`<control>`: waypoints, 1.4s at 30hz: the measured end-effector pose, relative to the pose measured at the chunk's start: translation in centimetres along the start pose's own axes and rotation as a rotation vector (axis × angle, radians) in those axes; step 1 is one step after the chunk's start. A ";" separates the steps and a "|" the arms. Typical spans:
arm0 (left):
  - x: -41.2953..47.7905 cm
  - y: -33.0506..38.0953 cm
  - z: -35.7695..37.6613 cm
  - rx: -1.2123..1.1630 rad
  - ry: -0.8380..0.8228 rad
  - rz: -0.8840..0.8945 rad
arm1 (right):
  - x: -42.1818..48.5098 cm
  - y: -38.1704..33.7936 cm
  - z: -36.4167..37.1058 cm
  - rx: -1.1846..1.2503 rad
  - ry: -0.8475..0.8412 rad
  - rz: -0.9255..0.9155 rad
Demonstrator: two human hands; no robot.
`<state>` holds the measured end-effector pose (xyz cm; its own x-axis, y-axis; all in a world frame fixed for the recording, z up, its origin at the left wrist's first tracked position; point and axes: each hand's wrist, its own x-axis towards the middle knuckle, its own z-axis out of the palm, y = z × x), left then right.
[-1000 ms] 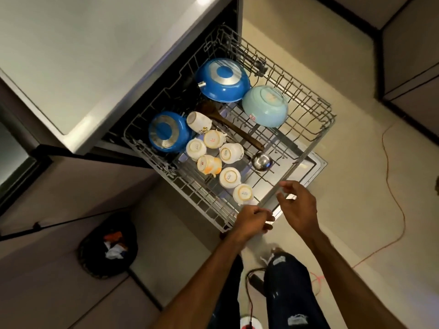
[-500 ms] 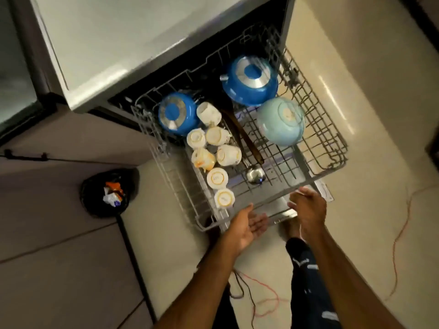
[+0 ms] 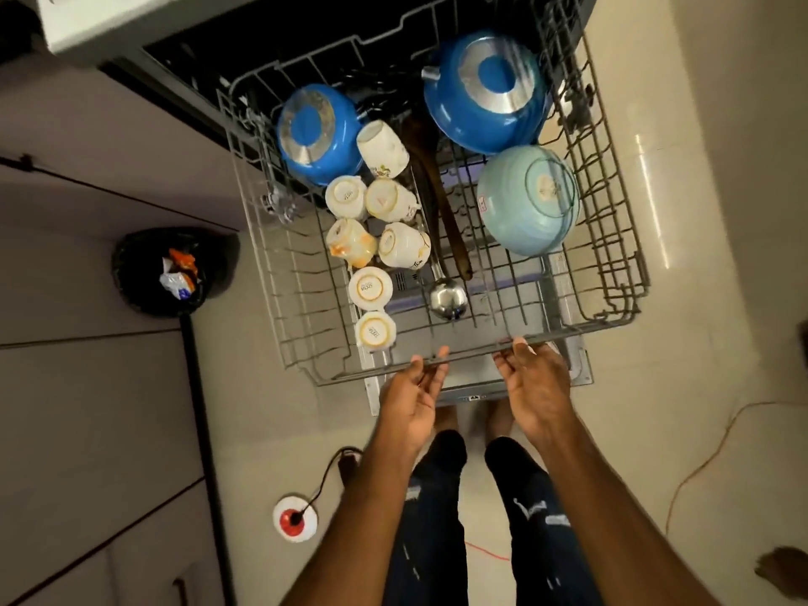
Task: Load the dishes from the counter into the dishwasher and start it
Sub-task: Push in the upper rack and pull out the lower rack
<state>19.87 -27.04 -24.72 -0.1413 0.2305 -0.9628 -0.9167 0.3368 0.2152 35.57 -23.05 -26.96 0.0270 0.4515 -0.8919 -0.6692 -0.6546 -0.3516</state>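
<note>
The dishwasher's wire rack (image 3: pixel 306 325) is pulled out over the open door (image 3: pixel 577 373). It holds two upturned blue pots (image 3: pixel 315 133) (image 3: pixel 485 89), a pale blue bowl (image 3: pixel 524 199), several upturned white cups (image 3: pixel 371 288), a wooden spoon (image 3: pixel 441 203) and a steel ladle (image 3: pixel 448 297). My left hand (image 3: pixel 413 395) and my right hand (image 3: pixel 535 384) have straight fingers touching the rack's front rail, palms facing each other, holding nothing.
A dark bin (image 3: pixel 175 271) with rubbish stands on the floor to the left. A white and red floor button (image 3: pixel 295 518) with a black cable lies near my feet. An orange cord (image 3: pixel 717 435) trails on the right. The white countertop (image 3: pixel 109 19) overhangs at upper left.
The view has swung so the rack now faces me squarely. Both hands moved up to the rack's front rail and the left hand's fingers straightened against it.
</note>
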 end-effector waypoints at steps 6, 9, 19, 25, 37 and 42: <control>-0.2 -0.3 -0.7 -0.060 -0.054 0.046 | -0.9 -0.2 -0.6 -0.089 -0.042 -0.031; -0.4 0.3 -0.3 -0.045 -0.092 0.104 | -0.8 -0.6 -0.5 -0.061 -0.075 -0.050; 2.9 7.6 7.5 -0.034 -0.143 0.153 | 4.5 -4.3 8.8 -0.099 -0.186 -0.153; 4.0 10.7 11.1 0.037 -0.184 0.170 | 6.9 -5.9 12.9 -0.133 -0.159 -0.204; 6.2 14.2 14.5 0.011 -0.304 0.157 | 9.4 -8.4 17.7 -0.218 -0.162 -0.228; 6.5 17.0 18.0 -0.164 -0.370 0.076 | 10.7 -10.4 22.0 0.042 -0.309 -0.129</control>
<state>10.13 -3.37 -24.38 -0.0941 0.5721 -0.8147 -0.9605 0.1632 0.2256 26.46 1.95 -26.61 -0.1086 0.6953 -0.7105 -0.7049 -0.5578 -0.4382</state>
